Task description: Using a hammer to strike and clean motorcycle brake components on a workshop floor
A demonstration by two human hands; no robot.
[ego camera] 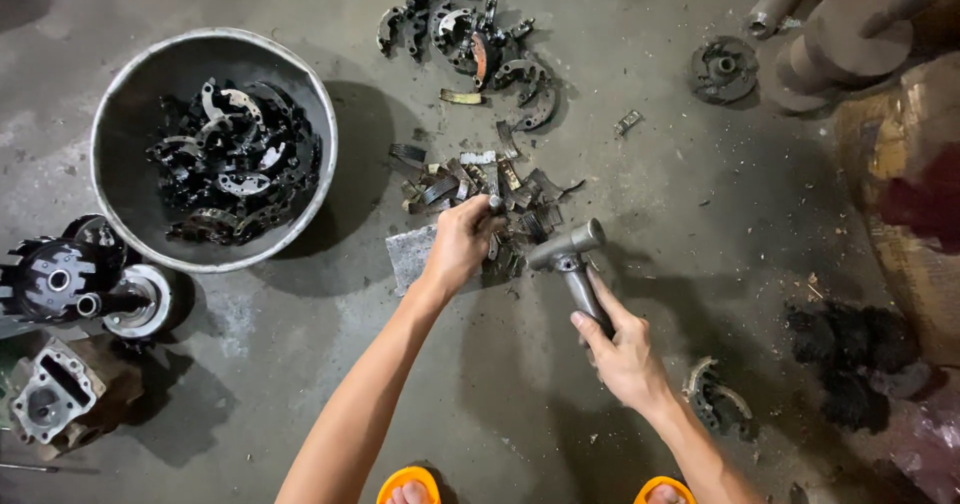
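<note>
Gripping a grey metal hammer (pixel 570 259) by its handle, my right hand (pixel 625 354) is closed round the shaft, the cylindrical head tilted up-left just beside the scrap pile (pixel 480 189). My left hand (pixel 460 244) is pinched on a small dark piece (pixel 495 204) at the pile's near edge, over a grey block (pixel 410 256) on the floor. Noted: a bowl (pixel 130 114) of dark curved parts sits well left.

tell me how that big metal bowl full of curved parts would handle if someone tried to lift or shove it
The bowl probably lifts heavy: it holds a dense heap of curved metal parts. Its walls look rigid, so it likely won't flex. Pushed across the rough concrete floor, it would likely scrape rather than tip, being wide and low.
</note>
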